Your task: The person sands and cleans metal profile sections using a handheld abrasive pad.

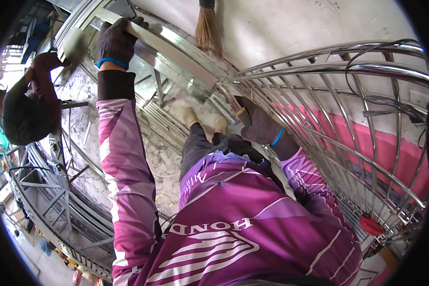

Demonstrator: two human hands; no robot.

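Observation:
My left hand (117,44), in a dark knitted glove with a blue cuff, is closed over a long flat metal bar (176,51) near its upper left end. The bar runs down toward my right side on a metal frame (195,88). At the bar's lower right end, my right hand (262,125), gloved the same way, is closed around a slim tool (234,102) with a yellowish-brown part. The tool's kind is not clear, as the glove covers some of it.
Shiny tubular railings (329,69) curve along my right, with a black cable (350,71) hung over them. A straw broom (208,28) stands beyond the bar. A person in dark clothes (28,112) is at the left, near metal trusses (64,209). Metal lengths (164,124) lie by my feet.

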